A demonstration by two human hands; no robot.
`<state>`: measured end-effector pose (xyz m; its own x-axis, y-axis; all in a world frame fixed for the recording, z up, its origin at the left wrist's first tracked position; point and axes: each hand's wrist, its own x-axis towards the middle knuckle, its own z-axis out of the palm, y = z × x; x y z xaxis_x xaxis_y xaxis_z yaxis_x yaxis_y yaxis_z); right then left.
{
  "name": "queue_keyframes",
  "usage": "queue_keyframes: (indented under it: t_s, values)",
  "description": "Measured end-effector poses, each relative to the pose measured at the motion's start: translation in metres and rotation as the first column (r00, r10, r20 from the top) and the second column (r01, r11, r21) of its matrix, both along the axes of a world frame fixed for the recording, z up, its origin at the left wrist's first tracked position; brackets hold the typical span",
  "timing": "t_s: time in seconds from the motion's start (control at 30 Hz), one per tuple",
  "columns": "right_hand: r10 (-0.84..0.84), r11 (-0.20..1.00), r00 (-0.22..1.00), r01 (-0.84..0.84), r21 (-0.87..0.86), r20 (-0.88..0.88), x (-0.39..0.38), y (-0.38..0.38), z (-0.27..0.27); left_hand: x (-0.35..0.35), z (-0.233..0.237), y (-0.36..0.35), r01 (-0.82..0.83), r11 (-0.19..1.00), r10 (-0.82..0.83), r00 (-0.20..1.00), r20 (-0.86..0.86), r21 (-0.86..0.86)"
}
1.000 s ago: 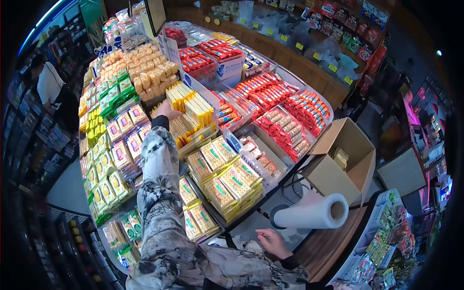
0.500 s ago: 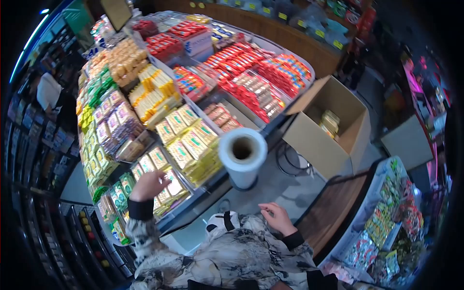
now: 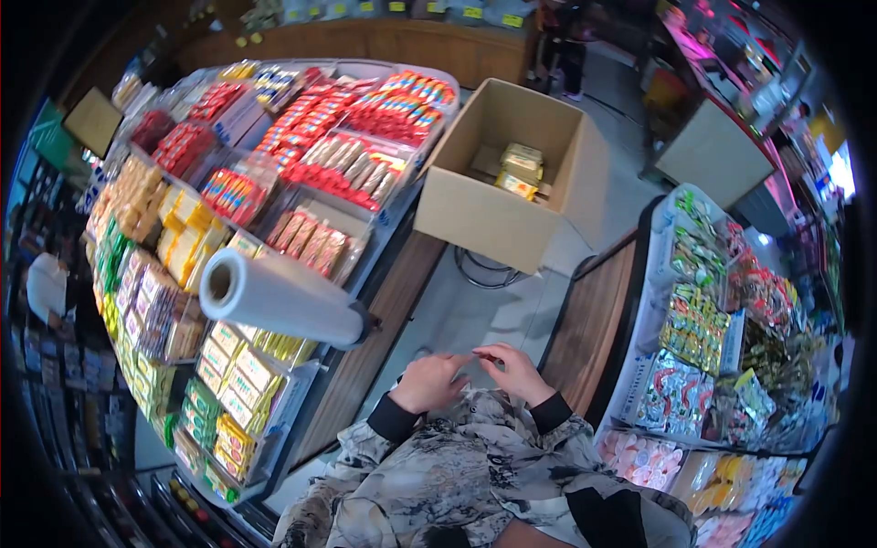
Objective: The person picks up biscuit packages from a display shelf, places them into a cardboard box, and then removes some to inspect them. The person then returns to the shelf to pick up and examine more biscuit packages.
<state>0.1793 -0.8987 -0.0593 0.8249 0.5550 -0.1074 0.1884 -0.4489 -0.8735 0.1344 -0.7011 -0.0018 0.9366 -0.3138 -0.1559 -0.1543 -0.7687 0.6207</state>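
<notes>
In front of my body, my left hand (image 3: pixel 429 383) and my right hand (image 3: pixel 513 373) come together at the fingertips. The fingers of both are closed in a pinch. Whatever lies between them, if anything, is too small to make out. To the left of them, a roll of clear plastic wrap (image 3: pixel 288 300) leans out over the edge of a display stand. Beyond my hands, an open cardboard box (image 3: pixel 484 216) holds a few yellowish packets (image 3: pixel 522 165) at its bottom.
Wrapped snacks fill the left stand, including red packets (image 3: pixel 306 119) and white-and-green packets (image 3: pixel 239 376). A second stand on the right holds bagged sweets (image 3: pixel 692 324). Tiled floor (image 3: pixel 498 315) shows between the wooden edges, with a coiled cable (image 3: pixel 484 271) near the box.
My left hand has moved from over the packets on the left stand to meet my right hand in front of me. The view has swung to the right.
</notes>
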Motion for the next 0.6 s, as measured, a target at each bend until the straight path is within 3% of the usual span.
queue_keyframes:
  t_s: [0.07, 0.17, 0.27, 0.33, 0.43, 0.5, 0.53, 0.6]
  values:
    - [-0.117, 0.993, 0.993, 0.117, 0.009, -0.016, 0.007, -0.011, 0.002, 0.029, 0.006, -0.014, 0.045, 0.999, -0.045, 0.999, 0.028, -0.009]
    - [-0.249, 0.962, 0.968, 0.245, 0.120, 0.016, 0.021, -0.028, 0.003, 0.076, 0.001, -0.032, -0.037, 0.995, 0.059, 0.968, 0.243, -0.094]
    - [-0.335, 0.938, 0.939, 0.324, 0.123, 0.074, 0.040, -0.042, 0.013, 0.136, 0.017, -0.046, -0.062, 0.980, 0.123, 0.934, 0.334, -0.187]
    - [-0.371, 0.925, 0.922, 0.357, 0.132, 0.109, 0.056, -0.050, 0.023, 0.186, 0.014, -0.054, -0.128, 0.960, 0.204, 0.929, 0.310, -0.251]
    - [-0.437, 0.894, 0.888, 0.411, 0.178, 0.143, 0.089, -0.054, 0.044, 0.273, 0.009, -0.061, -0.076, 0.957, 0.175, 0.921, 0.348, -0.280]
    - [-0.482, 0.867, 0.866, 0.450, 0.212, 0.134, 0.119, -0.051, 0.050, 0.328, 0.013, -0.068, -0.083, 0.941, 0.177, 0.946, 0.270, -0.328]
    - [-0.509, 0.853, 0.843, 0.466, 0.237, 0.175, 0.135, -0.048, 0.050, 0.357, 0.004, -0.069, -0.071, 0.942, 0.165, 0.950, 0.265, -0.329]
    - [-0.540, 0.835, 0.814, 0.486, 0.258, 0.214, 0.173, -0.043, 0.054, 0.416, -0.033, -0.071, -0.004, 0.995, 0.024, 0.977, 0.213, -0.097]
